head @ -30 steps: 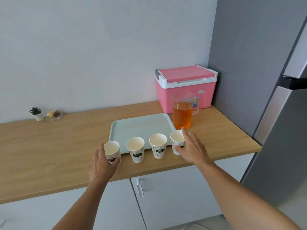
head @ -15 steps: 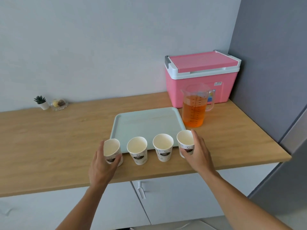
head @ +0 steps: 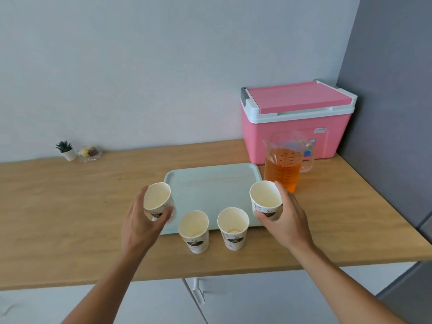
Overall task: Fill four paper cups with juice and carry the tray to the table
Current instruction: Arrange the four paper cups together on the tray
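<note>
My left hand point(head: 140, 226) grips an empty white paper cup point(head: 157, 199), lifted and tilted over the front left corner of the pale green tray point(head: 210, 183). In my right hand point(head: 284, 220) is a second empty paper cup point(head: 265, 195), raised above the tray's front right corner. Two more empty cups, the left cup point(head: 194, 230) and the right cup point(head: 233, 228), stand upright on the wooden counter point(head: 58, 206) just in front of the tray. A clear measuring jug point(head: 284, 164) of orange juice stands right of the tray.
A pink cooler box point(head: 297, 120) sits behind the jug against the wall. A small potted plant point(head: 66, 149) and a glass dish point(head: 90, 153) stand at the far left back. A grey panel point(head: 385, 90) bounds the counter's right end. White cabinet doors point(head: 257, 298) lie below.
Both hands have lifted the two outer cups off the counter and carried them up over the tray's front corners. The two middle cups stay in place. The view has shifted.
</note>
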